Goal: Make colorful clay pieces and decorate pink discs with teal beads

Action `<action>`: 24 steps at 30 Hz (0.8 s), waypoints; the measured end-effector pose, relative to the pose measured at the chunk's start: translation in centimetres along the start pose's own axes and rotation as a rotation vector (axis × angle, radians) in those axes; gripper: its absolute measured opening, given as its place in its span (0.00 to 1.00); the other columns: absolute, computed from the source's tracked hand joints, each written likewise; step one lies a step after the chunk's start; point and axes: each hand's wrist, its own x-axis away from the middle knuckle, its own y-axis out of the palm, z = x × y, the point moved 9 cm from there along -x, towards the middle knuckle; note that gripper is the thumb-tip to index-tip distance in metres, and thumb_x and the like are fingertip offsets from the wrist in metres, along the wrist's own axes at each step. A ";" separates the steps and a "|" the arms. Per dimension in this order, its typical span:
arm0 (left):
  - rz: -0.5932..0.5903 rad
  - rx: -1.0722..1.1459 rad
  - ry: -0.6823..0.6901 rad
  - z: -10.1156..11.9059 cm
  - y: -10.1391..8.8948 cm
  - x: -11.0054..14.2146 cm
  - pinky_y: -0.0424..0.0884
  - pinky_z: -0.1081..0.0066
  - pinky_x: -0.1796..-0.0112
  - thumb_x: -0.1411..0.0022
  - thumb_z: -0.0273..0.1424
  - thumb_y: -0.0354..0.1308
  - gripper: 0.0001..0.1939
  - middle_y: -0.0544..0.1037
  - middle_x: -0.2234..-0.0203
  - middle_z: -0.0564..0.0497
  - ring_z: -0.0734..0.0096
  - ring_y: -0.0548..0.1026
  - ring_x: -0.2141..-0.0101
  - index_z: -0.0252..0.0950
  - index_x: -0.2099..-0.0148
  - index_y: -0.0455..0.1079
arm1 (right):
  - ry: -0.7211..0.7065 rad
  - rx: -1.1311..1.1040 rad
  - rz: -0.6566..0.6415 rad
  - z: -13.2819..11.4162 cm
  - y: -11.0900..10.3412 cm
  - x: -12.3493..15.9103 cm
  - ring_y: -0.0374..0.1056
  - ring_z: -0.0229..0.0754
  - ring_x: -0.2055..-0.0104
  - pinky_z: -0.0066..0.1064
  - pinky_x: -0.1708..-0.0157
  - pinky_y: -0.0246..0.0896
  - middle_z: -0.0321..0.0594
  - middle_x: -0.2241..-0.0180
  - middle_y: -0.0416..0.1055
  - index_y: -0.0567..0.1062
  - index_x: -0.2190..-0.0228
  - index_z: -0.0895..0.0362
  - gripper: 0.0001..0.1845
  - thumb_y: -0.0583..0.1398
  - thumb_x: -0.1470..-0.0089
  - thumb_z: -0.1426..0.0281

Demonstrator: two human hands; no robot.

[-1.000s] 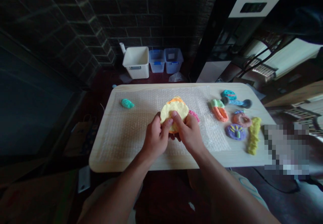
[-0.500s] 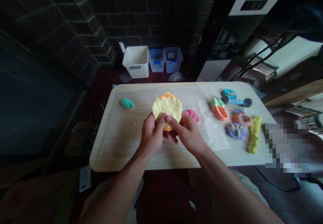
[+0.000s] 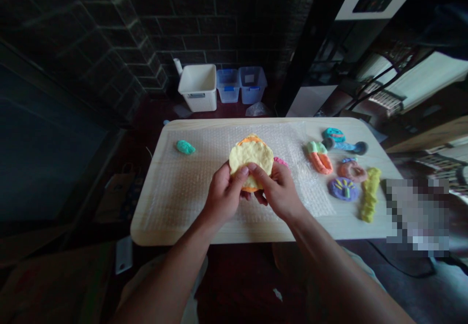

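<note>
left hand [image 3: 224, 191] and right hand [image 3: 283, 191] grasp a yellow disc [image 3: 250, 153]; left of the disc lies a green lump [image 3: 185, 147], right of it a pink lump [image 3: 280, 161].

- Disc [image 3: 251, 153]: pale yellow, orange edge
- Left lump [image 3: 185, 147]: green
- Right patty [image 3: 342, 190]: purple, yellow streaks
- Right dumbbell [image 3: 345, 146]: blue, grey ends
- Right strip [image 3: 371, 195]: yellow-green

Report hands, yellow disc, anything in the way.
Left grip and right grip closed on yellow disc. Disc held over bubble wrap, orange at its edges. Pink piece beyond right grip, partly hidden.
</note>
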 end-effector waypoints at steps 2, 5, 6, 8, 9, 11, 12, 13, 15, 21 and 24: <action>0.006 -0.038 0.011 0.1 -0.2 0.0 0.68 0.78 0.79 0.31 0.45 0.61 0.18 0.76 0.74 0.54 0.76 0.73 0.79 0.35 0.53 0.72 | 0.024 -0.023 -0.004 0.3 0.1 0.0 0.64 0.33 0.85 0.22 0.90 0.50 0.37 0.80 0.75 0.74 0.70 0.58 0.22 0.63 0.38 0.51; -0.001 -0.035 -0.002 0.0 -0.3 0.0 0.69 0.77 0.78 0.31 0.43 0.61 0.16 0.77 0.72 0.53 0.75 0.73 0.78 0.35 0.53 0.72 | 0.031 -0.035 0.011 0.3 0.1 0.0 0.65 0.34 0.85 0.21 0.90 0.51 0.37 0.80 0.75 0.74 0.69 0.58 0.22 0.64 0.39 0.51; -0.013 -0.010 -0.013 -0.1 -0.2 0.0 0.69 0.77 0.78 0.31 0.42 0.61 0.15 0.77 0.71 0.53 0.75 0.73 0.77 0.35 0.52 0.72 | 0.018 -0.026 0.018 0.2 0.1 0.0 0.65 0.34 0.85 0.21 0.90 0.52 0.37 0.81 0.75 0.74 0.69 0.58 0.22 0.64 0.38 0.51; -0.036 0.039 -0.027 -0.2 0.0 0.0 0.68 0.76 0.77 0.31 0.40 0.61 0.14 0.78 0.69 0.52 0.74 0.73 0.76 0.36 0.51 0.72 | -0.019 0.004 0.030 -0.2 0.1 0.0 0.64 0.33 0.86 0.20 0.90 0.52 0.37 0.82 0.75 0.73 0.71 0.58 0.22 0.64 0.38 0.52; -0.036 0.047 -0.026 -0.3 0.0 0.1 0.69 0.76 0.76 0.32 0.40 0.62 0.14 0.78 0.68 0.52 0.74 0.74 0.75 0.36 0.51 0.73 | -0.034 0.018 0.040 -0.3 0.0 0.0 0.63 0.32 0.86 0.20 0.90 0.51 0.36 0.82 0.74 0.73 0.72 0.58 0.22 0.64 0.38 0.52; -0.014 0.030 -0.013 -0.2 -0.1 0.1 0.69 0.76 0.74 0.33 0.40 0.63 0.15 0.80 0.65 0.50 0.73 0.74 0.72 0.36 0.50 0.73 | -0.040 0.028 0.067 -0.3 -0.3 0.0 0.60 0.30 0.88 0.20 0.90 0.50 0.35 0.82 0.74 0.73 0.73 0.57 0.22 0.65 0.39 0.53; -0.003 0.012 -0.005 -0.1 -0.1 0.0 0.69 0.76 0.73 0.33 0.41 0.63 0.16 0.80 0.64 0.49 0.73 0.75 0.71 0.36 0.50 0.73 | -0.028 0.009 0.078 -0.1 -0.5 0.0 0.60 0.30 0.88 0.20 0.90 0.50 0.34 0.82 0.73 0.72 0.73 0.57 0.22 0.65 0.39 0.52; 0.001 -0.007 0.001 0.0 -0.1 0.0 0.69 0.76 0.73 0.34 0.41 0.64 0.17 0.80 0.64 0.48 0.72 0.75 0.71 0.35 0.50 0.73 | -0.008 -0.024 0.081 0.2 -0.6 -0.1 0.59 0.31 0.87 0.21 0.90 0.50 0.34 0.82 0.72 0.72 0.73 0.57 0.23 0.64 0.39 0.51; -0.003 -0.041 0.016 0.1 -0.1 -0.1 0.70 0.75 0.72 0.34 0.42 0.64 0.18 0.81 0.64 0.48 0.71 0.76 0.71 0.35 0.50 0.73 | 0.036 -0.081 0.069 0.8 -0.5 -0.1 0.59 0.31 0.87 0.21 0.90 0.49 0.33 0.82 0.70 0.71 0.73 0.56 0.25 0.61 0.37 0.49; 0.070 -0.177 0.130 1.0 -0.7 0.0 0.74 0.73 0.65 0.32 0.40 0.62 0.14 0.81 0.62 0.47 0.67 0.78 0.64 0.34 0.54 0.74 | -0.016 0.032 0.098 0.3 -0.4 0.0 0.54 0.29 0.89 0.20 0.91 0.48 0.25 0.86 0.61 0.68 0.75 0.55 0.24 0.66 0.41 0.51; 0.039 -0.127 0.080 0.5 -0.5 0.2 0.72 0.76 0.75 0.30 0.44 0.59 0.15 0.78 0.70 0.51 0.72 0.75 0.74 0.36 0.56 0.72 | -0.024 0.027 0.068 -0.1 0.0 0.1 0.59 0.31 0.88 0.20 0.90 0.50 0.30 0.85 0.67 0.70 0.73 0.56 0.23 0.63 0.37 0.51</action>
